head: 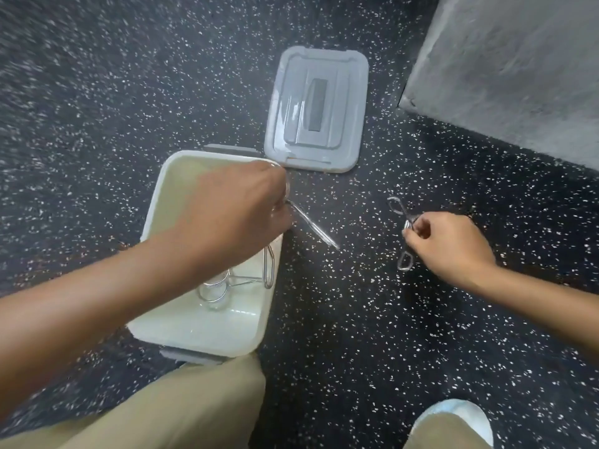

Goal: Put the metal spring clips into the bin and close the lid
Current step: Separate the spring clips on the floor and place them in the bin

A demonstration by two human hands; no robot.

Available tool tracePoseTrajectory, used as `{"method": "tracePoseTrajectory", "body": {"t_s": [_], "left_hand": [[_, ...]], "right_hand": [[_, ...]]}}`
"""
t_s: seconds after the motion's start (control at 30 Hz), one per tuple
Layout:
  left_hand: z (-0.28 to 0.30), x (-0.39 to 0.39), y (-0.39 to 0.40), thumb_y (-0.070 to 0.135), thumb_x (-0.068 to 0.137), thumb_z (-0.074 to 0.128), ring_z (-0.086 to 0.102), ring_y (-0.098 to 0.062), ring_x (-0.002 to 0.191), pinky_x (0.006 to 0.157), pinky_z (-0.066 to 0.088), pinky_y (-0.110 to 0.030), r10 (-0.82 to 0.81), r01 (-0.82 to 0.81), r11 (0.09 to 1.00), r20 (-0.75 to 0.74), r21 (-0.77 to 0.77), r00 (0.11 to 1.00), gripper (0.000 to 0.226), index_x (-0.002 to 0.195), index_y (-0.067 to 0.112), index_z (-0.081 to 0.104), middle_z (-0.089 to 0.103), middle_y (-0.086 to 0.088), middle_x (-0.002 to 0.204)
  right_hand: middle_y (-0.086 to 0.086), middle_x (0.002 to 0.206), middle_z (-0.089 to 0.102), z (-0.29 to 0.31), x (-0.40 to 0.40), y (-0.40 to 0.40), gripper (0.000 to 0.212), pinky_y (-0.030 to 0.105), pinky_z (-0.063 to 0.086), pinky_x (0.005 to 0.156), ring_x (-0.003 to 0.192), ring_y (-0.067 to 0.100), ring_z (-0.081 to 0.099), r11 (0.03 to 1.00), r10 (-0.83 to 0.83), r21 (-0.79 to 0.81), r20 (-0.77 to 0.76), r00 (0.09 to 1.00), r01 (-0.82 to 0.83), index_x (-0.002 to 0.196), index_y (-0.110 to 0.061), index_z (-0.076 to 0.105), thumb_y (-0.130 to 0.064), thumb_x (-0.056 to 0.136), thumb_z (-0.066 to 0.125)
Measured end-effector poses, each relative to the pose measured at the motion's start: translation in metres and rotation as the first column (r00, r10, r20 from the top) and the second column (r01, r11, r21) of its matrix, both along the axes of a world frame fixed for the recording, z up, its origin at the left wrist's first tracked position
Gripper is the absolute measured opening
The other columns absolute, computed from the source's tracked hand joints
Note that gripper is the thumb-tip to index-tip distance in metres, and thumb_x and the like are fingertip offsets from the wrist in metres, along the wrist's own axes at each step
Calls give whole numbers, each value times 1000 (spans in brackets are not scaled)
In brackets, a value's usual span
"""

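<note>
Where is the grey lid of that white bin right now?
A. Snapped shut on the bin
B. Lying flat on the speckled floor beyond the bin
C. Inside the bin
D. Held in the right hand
B: the grey lid lies flat on the floor beyond the open bin.

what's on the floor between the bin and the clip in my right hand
Head view: only bare speckled floor lies between the bin and that clip, apart from the left hand's clip jutting over it.
</note>
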State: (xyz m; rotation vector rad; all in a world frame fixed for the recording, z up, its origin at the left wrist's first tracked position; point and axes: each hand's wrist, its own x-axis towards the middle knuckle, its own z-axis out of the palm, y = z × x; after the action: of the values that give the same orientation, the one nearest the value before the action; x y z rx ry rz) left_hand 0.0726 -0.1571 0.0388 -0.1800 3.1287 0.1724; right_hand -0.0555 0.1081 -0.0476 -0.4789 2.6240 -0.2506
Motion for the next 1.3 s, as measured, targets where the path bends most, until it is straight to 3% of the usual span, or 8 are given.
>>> {"method": "tracePoseTrajectory", "body": {"t_s": [0.1, 0.23, 0.4, 0.63, 0.7, 0.8, 1.07, 1.3], "left_hand": [[6, 25, -19, 28, 80, 70, 56, -30, 63, 46, 30, -25, 178, -178, 984, 13, 8, 984, 19, 70, 14, 62, 64, -2, 71], [0, 50, -39, 32, 81, 69, 60, -34, 61, 53, 33, -29, 359, -358, 933, 126, -34, 925, 27, 68, 9, 63, 64, -6, 66], [-22, 70, -49, 32, 80, 65, 62, -36, 63, 55, 38, -30, 448, -438, 893, 280, -100, 849, 28, 66, 7, 64, 66, -11, 67], [-82, 75, -49, 17, 75, 64, 47, -32, 55, 49, 30, -29, 420, -414, 902, 460, -119, 782, 30, 56, 12, 42, 41, -3, 51], [-95, 76, -47, 15, 74, 63, 51, -32, 59, 51, 31, -29, 416, -413, 902, 497, -121, 762, 27, 59, 13, 41, 49, -5, 57], [-107, 78, -41, 16, 79, 62, 67, -34, 83, 60, 35, -31, 387, -405, 910, 530, -88, 755, 7, 79, 14, 55, 69, -10, 86], [-113, 81, -40, 20, 93, 55, 68, -35, 94, 64, 33, -32, 346, -341, 932, 566, -119, 748, 13, 97, 11, 62, 71, -12, 103], [-89, 94, -46, 41, 96, 54, 53, -33, 69, 58, 38, -32, 327, -360, 933, 462, -18, 824, 37, 73, 12, 53, 59, -5, 74]], "right_hand": [[-7, 59, 64, 2, 10, -6, 31, 27, 40, 48, 56, 15, 60, 998, 64, 10, -13, 998, -64, 70, -19, 64, -37, 95, 62], [-11, 63, 61, -2, 21, -13, 30, 30, 40, 49, 56, 14, 59, 989, 145, 31, -20, 989, -145, 72, -22, 63, -41, 95, 59], [-10, 74, 62, -6, 30, -30, 27, 30, 37, 54, 61, 15, 58, 978, 207, 9, -4, 978, -207, 76, -25, 62, -43, 95, 57], [-9, 76, 62, -7, 35, -50, 26, 30, 36, 54, 64, 17, 58, 972, 233, 1, 3, 972, -233, 74, -25, 61, -41, 95, 59], [-10, 75, 62, -6, 37, -55, 26, 30, 36, 54, 63, 16, 58, 972, 236, 7, 11, 972, -236, 74, -26, 61, -41, 95, 58], [-11, 73, 60, -5, 39, -58, 26, 30, 39, 56, 62, 14, 58, 971, 240, 3, 21, 970, -240, 74, -26, 61, -41, 95, 58], [-11, 69, 59, -2, 41, -61, 26, 31, 40, 56, 64, 17, 59, 971, 241, -9, 43, 970, -241, 74, -25, 61, -42, 94, 59], [-13, 76, 60, 27, 25, -84, 24, 32, 43, 60, 69, 17, 59, 949, 297, -94, -56, 953, -302, 78, -27, 61, -44, 95, 59]]}}
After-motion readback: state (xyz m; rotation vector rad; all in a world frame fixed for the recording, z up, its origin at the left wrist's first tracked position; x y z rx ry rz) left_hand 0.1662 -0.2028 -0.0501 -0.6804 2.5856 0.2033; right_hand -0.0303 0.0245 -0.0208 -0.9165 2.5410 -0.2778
